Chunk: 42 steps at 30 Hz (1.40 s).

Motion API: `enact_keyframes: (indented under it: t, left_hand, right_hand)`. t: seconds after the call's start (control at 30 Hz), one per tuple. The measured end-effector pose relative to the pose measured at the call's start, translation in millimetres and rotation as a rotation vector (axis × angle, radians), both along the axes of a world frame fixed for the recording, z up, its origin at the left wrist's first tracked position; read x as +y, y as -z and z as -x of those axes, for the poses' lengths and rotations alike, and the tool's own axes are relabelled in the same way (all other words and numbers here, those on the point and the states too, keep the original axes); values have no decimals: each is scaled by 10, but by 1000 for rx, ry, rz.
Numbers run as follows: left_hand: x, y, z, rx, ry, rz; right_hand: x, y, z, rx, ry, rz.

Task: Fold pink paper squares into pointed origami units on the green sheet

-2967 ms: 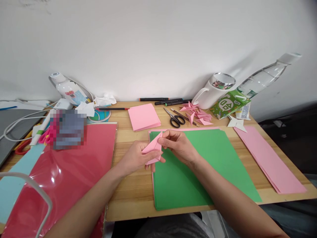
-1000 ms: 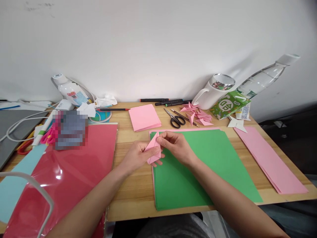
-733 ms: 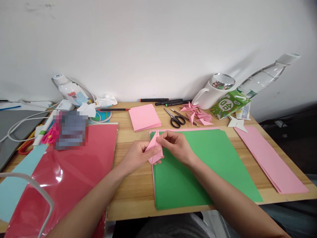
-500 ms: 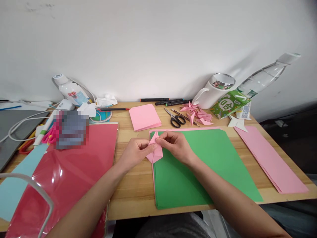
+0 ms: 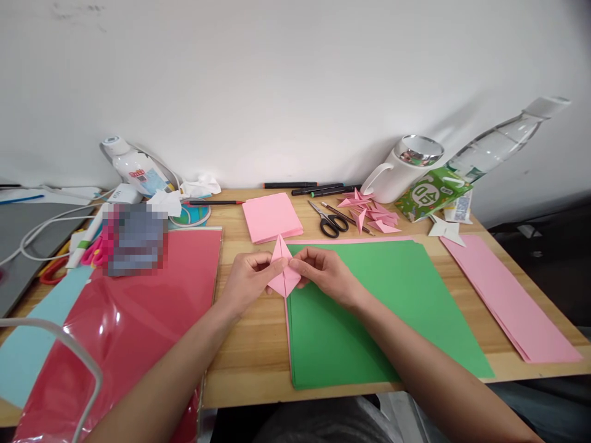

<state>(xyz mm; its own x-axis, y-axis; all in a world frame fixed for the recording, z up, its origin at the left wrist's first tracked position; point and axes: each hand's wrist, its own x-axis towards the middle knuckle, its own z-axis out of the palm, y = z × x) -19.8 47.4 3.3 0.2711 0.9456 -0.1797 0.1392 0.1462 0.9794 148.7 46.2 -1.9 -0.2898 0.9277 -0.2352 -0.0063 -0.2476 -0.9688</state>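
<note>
A folded piece of pink paper (image 5: pixel 281 284), now a diamond with a crease down its middle, is held between both hands. My left hand (image 5: pixel 252 277) pinches its left edge, thumb lying on the front. From the right, my right hand (image 5: pixel 325 271) grips the opposite edge between thumb and fingers. The paper is above the left edge of a stack of green sheets (image 5: pixel 383 314). Behind it lies a pile of square pink paper (image 5: pixel 272 217). Several folded pink paper pieces (image 5: pixel 376 215) are heaped near black-handled scissors (image 5: pixel 329 223) and a pencil (image 5: pixel 346 216).
Toward the back right stand a white mug (image 5: pixel 401 169), a green packet (image 5: pixel 429 194) and a leaning clear bottle (image 5: pixel 501 144). Pink strips (image 5: pixel 512 301) lie along the right. A red sheet in plastic (image 5: pixel 152 307), a white cable (image 5: pixel 85 363) and a white bottle (image 5: pixel 138 169) occupy the left.
The pink paper has gone from an uneven, partly folded shape to a flatter, symmetrical diamond. Both thumbs have come closer together at its middle.
</note>
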Motion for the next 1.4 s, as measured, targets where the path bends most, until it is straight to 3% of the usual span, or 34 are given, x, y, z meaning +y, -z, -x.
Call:
enact_keyframes:
  t: [0.37,0.5,0.6,0.8,0.97,1.2,1.4]
  left_hand:
    - [-18,20,-22,-28,-70,-24]
    - [16,-13,-17,-175,-206,25]
    - [32,-29,-26,-282,-275,56]
    - [-7,16,-74,-288,-260,4]
    - [-10,70,-90,-261,-268,-54]
    - [17,55,-38,-206,-300,-78]
    - [12,64,-22,-140,-235,-73]
  right_hand:
    - [-54,45,9,-15,69,-184]
    - [-55,10,5,148,-36,-152]
    - [-70,3,26,165,-22,-150]
    - [-109,27,106,105,185,-117]
    - [-154,20,150,163,270,-116]
    - [-131,-30,128,209,140,-71]
    - [-110,-23,120,137,154,-48]
